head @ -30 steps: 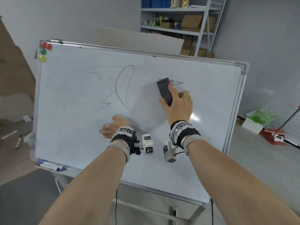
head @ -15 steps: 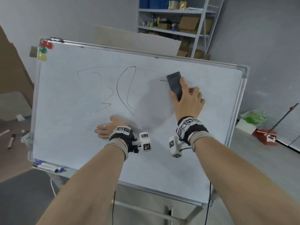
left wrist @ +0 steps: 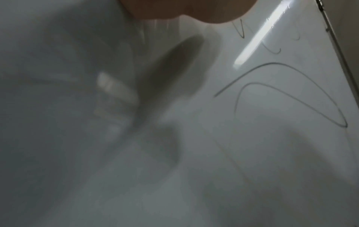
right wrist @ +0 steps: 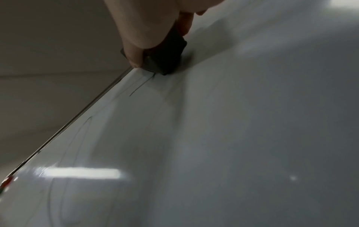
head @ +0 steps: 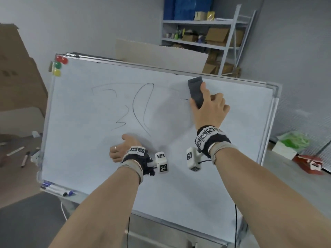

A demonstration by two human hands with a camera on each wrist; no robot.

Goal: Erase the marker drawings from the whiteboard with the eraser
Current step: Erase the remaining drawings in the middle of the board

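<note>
The whiteboard (head: 179,176) stands tilted on its frame. My right hand (head: 207,104) grips a dark eraser (head: 195,92) and presses it flat on the board near the top edge; the eraser (right wrist: 167,56) shows under my fingers (right wrist: 139,36) in the right wrist view. A short black stroke (head: 184,99) lies just left of it. Black marker lines remain at centre left: a long leaf-shaped loop (head: 143,106), also loop (left wrist: 287,92), and a squiggle like a 3 (head: 121,119). My left hand (head: 123,147) rests flat on the board below the loop.
Round magnets (head: 59,66) sit at the board's top left corner. Markers (head: 57,189) lie on the tray at the bottom left. Metal shelving with boxes (head: 206,38) stands behind. Cardboard (head: 16,68) leans at left; a red item (head: 309,163) lies on the floor at right.
My right hand slid the eraser up and to the right towards the board's top edge, and the strokes beside it have gone, bar a short one. The left hand stayed put.
</note>
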